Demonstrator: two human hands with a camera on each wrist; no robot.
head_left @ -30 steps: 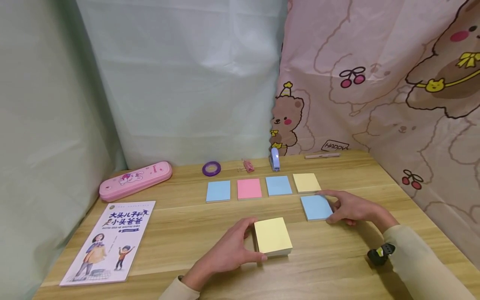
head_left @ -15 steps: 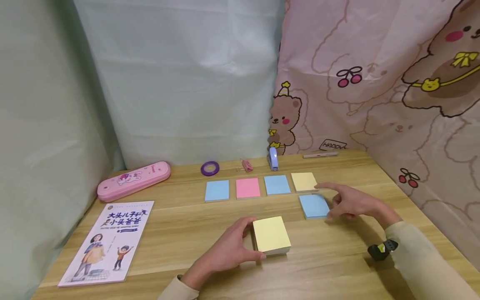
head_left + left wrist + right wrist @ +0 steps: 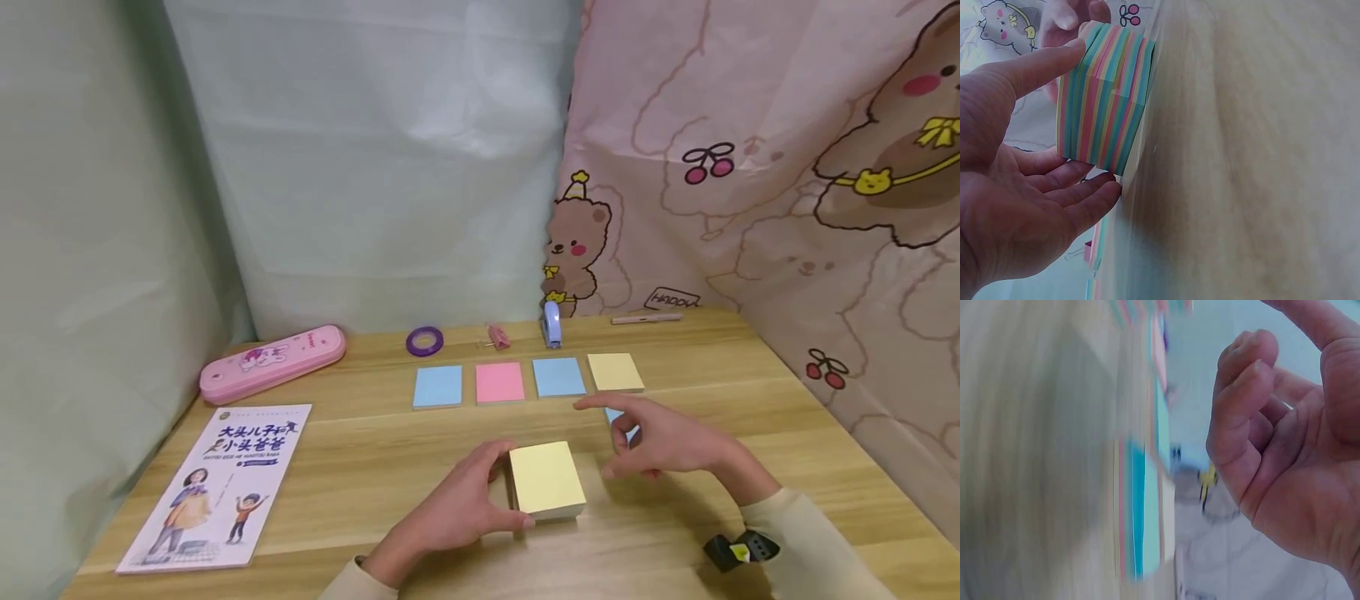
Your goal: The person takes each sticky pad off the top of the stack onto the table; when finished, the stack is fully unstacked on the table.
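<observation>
The thick pad of sticky notes [image 3: 547, 491] sits low in the centre of the frame, yellow sheet on top. Your left hand [image 3: 450, 512] clasps its left side, thumb and fingers curled round it. Your right hand [image 3: 660, 442] hovers just right of it, nearer the pad than the row, fingers loosely bent, holding nothing.

Bare wood is lying open between the book [image 3: 213, 483] and the left hand [image 3: 450, 508]. The note stack [image 3: 546, 480] and right hand [image 3: 660, 442] are crowding the near centre, just apart. 4 pads [image 3: 525, 382] are blocking the middle row; the pencil case [image 3: 272, 362], tape ring [image 3: 424, 340] and stapler [image 3: 551, 323] are lining the back edge.
</observation>
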